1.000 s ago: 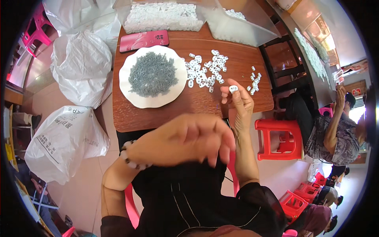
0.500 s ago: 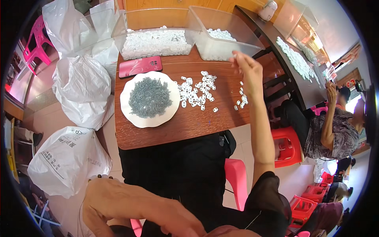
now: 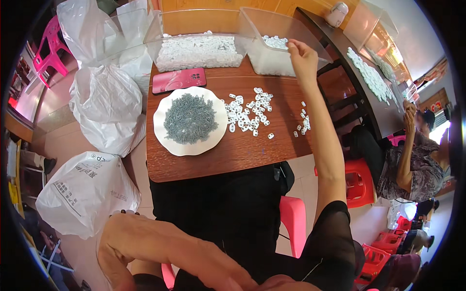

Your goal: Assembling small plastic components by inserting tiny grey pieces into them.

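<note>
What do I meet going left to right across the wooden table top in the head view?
White plate of grey pieces → scattered white clips → smaller clip cluster → right forearm, its right hand at the clear bin.

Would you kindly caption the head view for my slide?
Right hand reaches over a clear bin of white pieces; plate of grey parts on the wooden table.

I am wearing a black top with short, slightly sheer sleeves, one sleeve (image 3: 335, 228) ending above my right elbow at about four o'clock. Dark trousers (image 3: 218, 203) are covering my lap at the centre. A bracelet of dark beads (image 3: 124, 212) is circling my left wrist near eight o'clock. Both forearms are showing bare.
</note>
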`<state>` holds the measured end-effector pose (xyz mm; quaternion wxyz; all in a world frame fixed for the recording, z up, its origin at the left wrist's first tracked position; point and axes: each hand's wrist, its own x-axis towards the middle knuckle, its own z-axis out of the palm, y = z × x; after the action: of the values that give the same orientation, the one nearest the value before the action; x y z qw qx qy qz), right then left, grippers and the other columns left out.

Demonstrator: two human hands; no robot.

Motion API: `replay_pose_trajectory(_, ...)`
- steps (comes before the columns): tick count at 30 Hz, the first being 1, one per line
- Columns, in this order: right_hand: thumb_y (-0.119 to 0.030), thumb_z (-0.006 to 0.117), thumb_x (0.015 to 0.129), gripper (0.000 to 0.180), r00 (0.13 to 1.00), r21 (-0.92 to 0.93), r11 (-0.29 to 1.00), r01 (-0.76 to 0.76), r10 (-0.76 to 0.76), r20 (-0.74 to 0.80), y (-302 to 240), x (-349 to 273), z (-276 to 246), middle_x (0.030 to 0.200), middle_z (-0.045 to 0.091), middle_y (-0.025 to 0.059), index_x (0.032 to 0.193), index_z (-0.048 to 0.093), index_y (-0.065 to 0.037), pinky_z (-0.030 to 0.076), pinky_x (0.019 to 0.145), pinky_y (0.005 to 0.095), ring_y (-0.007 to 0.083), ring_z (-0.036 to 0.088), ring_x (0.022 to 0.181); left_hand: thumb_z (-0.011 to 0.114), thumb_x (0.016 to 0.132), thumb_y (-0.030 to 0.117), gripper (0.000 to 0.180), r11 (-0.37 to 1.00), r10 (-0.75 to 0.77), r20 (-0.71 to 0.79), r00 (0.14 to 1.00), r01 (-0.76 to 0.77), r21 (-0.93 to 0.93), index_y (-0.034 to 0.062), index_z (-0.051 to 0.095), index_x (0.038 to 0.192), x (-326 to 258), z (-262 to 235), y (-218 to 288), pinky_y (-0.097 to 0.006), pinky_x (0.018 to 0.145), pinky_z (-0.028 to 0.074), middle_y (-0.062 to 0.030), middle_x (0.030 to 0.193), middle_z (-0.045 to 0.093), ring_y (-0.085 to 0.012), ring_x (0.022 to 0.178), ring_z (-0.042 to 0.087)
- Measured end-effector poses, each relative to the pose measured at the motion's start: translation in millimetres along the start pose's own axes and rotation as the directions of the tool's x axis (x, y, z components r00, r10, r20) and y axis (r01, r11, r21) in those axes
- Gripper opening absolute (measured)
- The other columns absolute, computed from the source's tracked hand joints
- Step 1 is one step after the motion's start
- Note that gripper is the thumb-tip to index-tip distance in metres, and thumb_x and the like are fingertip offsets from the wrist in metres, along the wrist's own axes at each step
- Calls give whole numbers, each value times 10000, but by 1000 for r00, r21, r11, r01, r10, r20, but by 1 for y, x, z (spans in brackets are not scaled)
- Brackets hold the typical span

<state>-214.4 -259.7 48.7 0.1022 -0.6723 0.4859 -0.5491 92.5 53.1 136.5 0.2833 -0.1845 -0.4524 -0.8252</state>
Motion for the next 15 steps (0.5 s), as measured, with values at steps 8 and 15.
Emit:
replay_pose_trajectory(8, -125, 608, 864, 143, 868, -192, 961, 197, -80, 490, -36, -98, 16, 740, 649, 134, 921, 671, -9, 456, 636, 324, 220, 592, 680, 697, 783, 514, 915, 994, -52, 130, 990, 39, 101, -110, 333, 1345, -19, -31, -5, -457, 925, 429, -298, 1240, 504, -373, 1138, 531)
replay_pose_trajectory(15, -131, 593, 832, 135, 787, -192, 934, 302, -130, 603, -26, -115, 34, 877, 658, 150, 917, 652, -45, 471, 781, 425, 339, 588, 889, 579, 899, 110, 338, 741, -21, -772, 636, 528, 415, 3, 532, 1216, -21, -45, -37, -263, 772, 482, -106, 991, 656, -147, 950, 614)
